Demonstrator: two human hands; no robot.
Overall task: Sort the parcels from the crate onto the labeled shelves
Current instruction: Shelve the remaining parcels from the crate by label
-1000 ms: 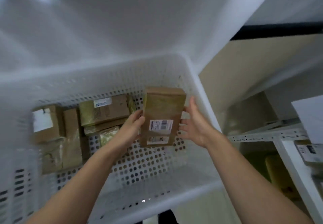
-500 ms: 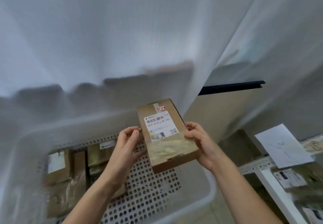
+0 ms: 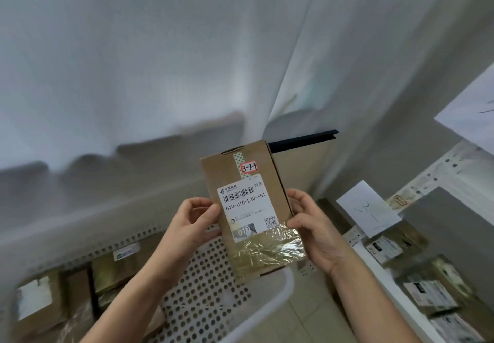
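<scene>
Fingers [image 3: 201, 209] grip a brown, tape-patched parcel [image 3: 248, 203] marked 3-24.

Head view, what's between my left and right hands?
The brown parcel marked 3-24, left hand gripping one edge, right hand the other; head view.

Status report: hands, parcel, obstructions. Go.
Left hand and right hand both grip the parcel, label up, red tag reads 3-24. Held over the crate rim. Shelf to the right, nothing seen between.
</scene>
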